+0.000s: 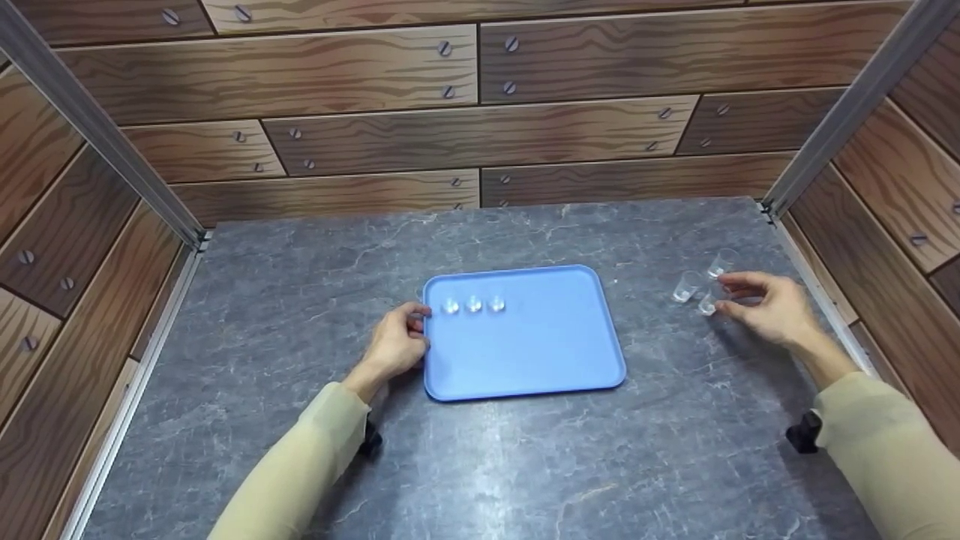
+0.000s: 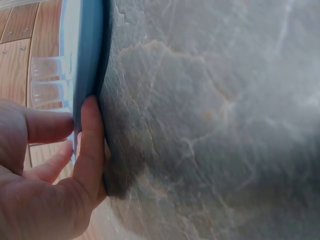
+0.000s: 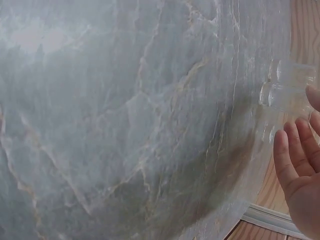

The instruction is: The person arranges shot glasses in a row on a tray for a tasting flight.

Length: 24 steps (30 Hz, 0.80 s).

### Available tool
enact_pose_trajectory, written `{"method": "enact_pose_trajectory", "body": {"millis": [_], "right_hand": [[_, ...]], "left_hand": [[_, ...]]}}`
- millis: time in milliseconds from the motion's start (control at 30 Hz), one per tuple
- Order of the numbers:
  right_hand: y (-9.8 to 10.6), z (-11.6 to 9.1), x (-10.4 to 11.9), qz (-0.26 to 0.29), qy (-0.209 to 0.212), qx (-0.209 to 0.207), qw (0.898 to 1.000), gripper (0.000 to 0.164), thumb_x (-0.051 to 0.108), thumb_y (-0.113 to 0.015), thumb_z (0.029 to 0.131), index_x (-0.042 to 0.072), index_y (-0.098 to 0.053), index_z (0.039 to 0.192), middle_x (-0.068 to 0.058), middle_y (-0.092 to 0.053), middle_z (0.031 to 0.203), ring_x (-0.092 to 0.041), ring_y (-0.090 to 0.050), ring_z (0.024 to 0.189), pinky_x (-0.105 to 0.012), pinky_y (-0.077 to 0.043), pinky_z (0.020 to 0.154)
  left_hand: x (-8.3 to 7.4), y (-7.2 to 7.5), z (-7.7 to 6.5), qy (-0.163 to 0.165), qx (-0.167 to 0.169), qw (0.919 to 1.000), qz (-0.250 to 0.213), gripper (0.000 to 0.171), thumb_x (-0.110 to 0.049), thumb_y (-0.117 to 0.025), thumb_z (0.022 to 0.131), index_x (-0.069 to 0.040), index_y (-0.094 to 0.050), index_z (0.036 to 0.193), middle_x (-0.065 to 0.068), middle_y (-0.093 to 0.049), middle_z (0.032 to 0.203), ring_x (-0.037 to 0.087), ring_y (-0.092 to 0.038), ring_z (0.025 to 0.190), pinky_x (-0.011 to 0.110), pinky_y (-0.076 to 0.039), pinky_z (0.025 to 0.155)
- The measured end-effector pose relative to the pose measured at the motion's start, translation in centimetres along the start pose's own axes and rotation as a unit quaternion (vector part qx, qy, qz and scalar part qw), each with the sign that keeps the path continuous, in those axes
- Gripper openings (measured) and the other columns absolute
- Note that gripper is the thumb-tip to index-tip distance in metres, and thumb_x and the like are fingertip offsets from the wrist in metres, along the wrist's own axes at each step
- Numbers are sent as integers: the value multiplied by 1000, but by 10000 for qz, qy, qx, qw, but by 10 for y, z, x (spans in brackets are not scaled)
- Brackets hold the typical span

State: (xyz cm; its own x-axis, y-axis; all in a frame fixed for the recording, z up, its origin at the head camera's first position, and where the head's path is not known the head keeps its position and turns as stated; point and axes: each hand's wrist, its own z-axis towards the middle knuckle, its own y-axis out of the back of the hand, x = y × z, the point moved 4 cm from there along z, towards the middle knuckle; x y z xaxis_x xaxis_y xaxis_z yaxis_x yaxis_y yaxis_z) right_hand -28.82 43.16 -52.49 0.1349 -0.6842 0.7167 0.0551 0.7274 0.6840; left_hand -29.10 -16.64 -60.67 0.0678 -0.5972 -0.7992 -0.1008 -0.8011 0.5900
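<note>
A blue tray [image 1: 540, 337] lies on the table, with three small clear cups [image 1: 473, 304] in a row near its back left corner. My left hand [image 1: 396, 339] pinches the tray's left rim; the left wrist view shows fingers [image 2: 90, 135] on both sides of it. To the right of the tray stand three more clear cups [image 1: 684, 289], close together. My right hand [image 1: 772, 307] is at the nearest cup [image 1: 707, 304], with thumb and forefinger spread on either side of its top. Its other fingers [image 3: 285, 155] are extended in the right wrist view.
The grey marbled table [image 1: 300, 300] is bounded by wood-patterned walls [image 1: 360, 142] at the back and both sides. Metal posts [image 1: 832, 120] rise at the back corners. A strip of table separates the tray from the right-hand cups.
</note>
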Motion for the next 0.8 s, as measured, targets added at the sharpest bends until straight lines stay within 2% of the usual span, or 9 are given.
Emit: {"method": "enact_pose_trajectory", "body": {"millis": [67, 100, 133, 267, 333, 533, 667, 733, 800], "right_hand": [[-1, 0, 1, -46, 22, -13, 10000, 44, 0, -85, 93, -10, -74, 134, -36, -75, 129, 21, -63, 88, -2, -55, 78], [-1, 0, 1, -63, 31, -20, 10000, 43, 0, -85, 94, -10, -74, 134, -38, -74, 129, 21, -63, 88, -2, -55, 78], [-1, 0, 2, -75, 35, -23, 10000, 42, 0, -85, 94, -10, -74, 133, -38, -74, 129, 22, -62, 87, -3, -55, 78], [-1, 0, 3, -118, 77, -31, 9999, 41, -1, -84, 94, -11, -74, 133, -40, -74, 127, 23, -61, 86, -2, -54, 77], [-2, 0, 3, -139, 87, -24, 9999, 42, 0, -84, 94, -11, -74, 133, -40, -74, 127, 23, -60, 86, -1, -54, 77], [-1, -2, 7, -130, -5, -16, 9999, 42, 2, -84, 95, -10, -74, 133, -40, -74, 126, 22, -62, 84, -2, -55, 77], [-1, -3, 14, -118, 66, -73, 9999, 40, 2, -85, 94, -10, -75, 131, -34, -77, 120, 20, -64, 84, -2, -55, 77], [-1, -3, 18, -110, 135, -108, 9998, 39, 1, -86, 93, -10, -76, 129, -25, -80, 113, 19, -64, 84, -2, -56, 77], [-2, -3, 23, -102, 214, -159, 9996, 39, 0, -87, 92, -9, -77, 128, -9, -81, 107, 18, -65, 84, -2, -56, 77]], "left_hand": [[-8, 3, -5, -41, -69, 10000, 13, 53, 2, -65, 80, -12, -76, 130, 0, -66, 95, 10, -64, 81, 23, -56, 70], [-15, 6, -11, -38, -78, 10000, -8, 53, 3, -65, 80, -11, -76, 130, 1, -66, 96, 12, -65, 82, 24, -56, 71], [-16, 6, -11, -47, -81, 10000, -17, 53, 3, -65, 80, -10, -76, 130, 1, -66, 95, 11, -64, 81, 23, -55, 71], [-8, 3, -5, 38, 11, 10000, 20, 54, 2, -66, 82, -12, -75, 133, 3, -68, 99, 13, -67, 85, 26, -57, 74], [9, -3, 6, 27, 14, 10000, 69, 55, 0, -66, 81, -15, -75, 133, 0, -68, 99, 11, -68, 85, 24, -57, 74], [10, -5, 8, 49, 17, 9999, 105, 56, 0, -65, 80, -15, -75, 133, 2, -70, 100, 13, -70, 86, 25, -58, 75], [9, -5, 6, 104, 31, 9999, 93, 56, 0, -66, 81, -16, -75, 134, 2, -70, 100, 13, -70, 87, 25, -59, 75], [7, -4, 5, 125, 28, 9999, 75, 55, 0, -66, 81, -16, -75, 134, 1, -70, 100, 12, -70, 86, 24, -59, 75], [6, -4, 5, 130, 22, 9999, 63, 55, 1, -65, 82, -16, -75, 133, 1, -69, 99, 12, -69, 86, 24, -59, 74]]}}
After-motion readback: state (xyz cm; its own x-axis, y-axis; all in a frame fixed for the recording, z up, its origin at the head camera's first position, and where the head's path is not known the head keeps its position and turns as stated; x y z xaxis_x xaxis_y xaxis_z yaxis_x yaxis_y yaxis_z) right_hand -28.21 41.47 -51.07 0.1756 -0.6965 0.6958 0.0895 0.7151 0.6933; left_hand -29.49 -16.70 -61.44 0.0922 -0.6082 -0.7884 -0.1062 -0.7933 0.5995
